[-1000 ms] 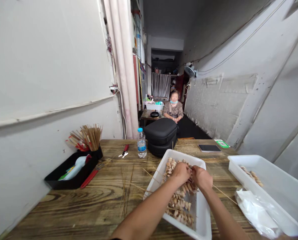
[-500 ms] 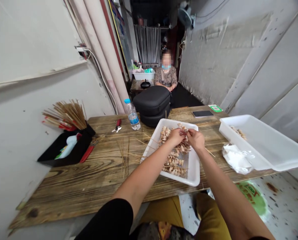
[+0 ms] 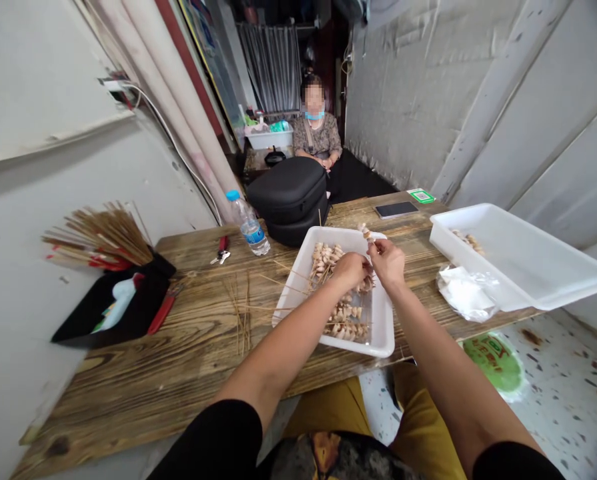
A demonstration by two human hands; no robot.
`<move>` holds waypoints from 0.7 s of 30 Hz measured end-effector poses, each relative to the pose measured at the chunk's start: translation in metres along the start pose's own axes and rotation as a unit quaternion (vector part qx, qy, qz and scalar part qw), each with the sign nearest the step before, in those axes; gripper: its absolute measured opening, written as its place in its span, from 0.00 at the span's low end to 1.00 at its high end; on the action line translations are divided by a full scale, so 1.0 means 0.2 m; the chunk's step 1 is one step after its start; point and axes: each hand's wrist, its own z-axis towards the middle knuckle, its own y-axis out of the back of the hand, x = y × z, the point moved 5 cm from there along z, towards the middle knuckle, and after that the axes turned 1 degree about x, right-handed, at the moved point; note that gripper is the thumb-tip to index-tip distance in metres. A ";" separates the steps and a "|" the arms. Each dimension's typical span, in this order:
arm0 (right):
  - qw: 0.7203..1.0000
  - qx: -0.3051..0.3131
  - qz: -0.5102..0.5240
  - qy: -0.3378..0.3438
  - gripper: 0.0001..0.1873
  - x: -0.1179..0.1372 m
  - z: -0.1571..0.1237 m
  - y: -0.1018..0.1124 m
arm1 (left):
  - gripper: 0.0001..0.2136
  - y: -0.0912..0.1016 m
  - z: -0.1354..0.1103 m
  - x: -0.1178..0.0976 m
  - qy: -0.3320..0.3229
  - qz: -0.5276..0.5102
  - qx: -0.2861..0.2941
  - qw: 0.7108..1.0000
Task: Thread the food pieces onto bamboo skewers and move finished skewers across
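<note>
While the right hand (image 3: pixel 388 261) pinches a skewer (image 3: pixel 365 233) between its fingers above the far right corner of the white tray (image 3: pixel 385 327), the left hand (image 3: pixel 353 270) curls low over the tray; whether its fingers grip anything cannot be told. Pale, lumpy pieces sit packed along the skewer's visible part, whose long axis rises steeply from the right fingers and leans a little to the left; the rest is hidden by the hand.

The tray is smooth, shallow plastic with rounded corners, its length running away from the person. Inside, loaded skewers (image 3: pixel 347 330) lie mostly crosswise, several thin bare ends poking left over the rim. The tray's near edge stands close to the front edge of the counter (image 3: pixel 178 380), which is of rough, dark-grained wood.

Slim loose sticks (image 3: pixel 243 313) lie just left of the tray, mostly pointing away. Bare wood widens from there toward the black box (image 3: pixel 143 313). To the right, a narrower strip parts the tray from a crinkled clear bag (image 3: pixel 465 293) and a deeper plastic bin (image 3: pixel 523 257). Beyond the far rim stand a rounded black case (image 3: pixel 288 200) and a ribbed bottle (image 3: pixel 252 230).
</note>
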 end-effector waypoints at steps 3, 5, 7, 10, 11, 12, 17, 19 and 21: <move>0.999 -0.022 -0.036 0.023 0.13 0.02 -0.02 0.01 | 0.06 0.07 0.04 0.08 0.050 -0.146 -0.125 0.980; 0.997 -0.030 -0.061 0.043 0.14 0.03 -0.03 0.02 | 0.06 0.09 0.06 0.13 0.092 -0.314 -0.167 0.930; 0.995 -0.027 -0.078 0.061 0.16 0.04 -0.05 0.02 | 0.06 0.08 0.08 0.15 0.098 -0.477 -0.158 0.859; 0.992 -0.011 -0.101 0.078 0.17 0.06 -0.07 0.03 | 0.04 0.10 0.09 0.15 0.070 -0.616 -0.139 0.772; 0.990 -0.007 -0.111 0.082 0.17 0.07 -0.07 0.03 | 0.03 0.11 0.09 0.15 0.067 -0.642 -0.136 0.752; 0.989 -0.006 -0.120 0.085 0.17 0.07 -0.08 0.03 | 0.03 0.12 0.09 0.15 0.067 -0.663 -0.133 0.734; 0.987 -0.016 -0.131 0.091 0.17 0.09 -0.09 0.04 | 0.06 0.14 0.07 0.14 0.088 -0.741 -0.093 0.659; 0.987 -0.022 -0.131 0.093 0.17 0.08 -0.09 0.04 | 0.07 0.14 0.07 0.15 0.108 -0.768 -0.083 0.626; 0.986 -0.025 -0.132 0.100 0.17 0.09 -0.10 0.04 | 0.08 0.14 0.07 0.15 0.127 -0.791 -0.081 0.593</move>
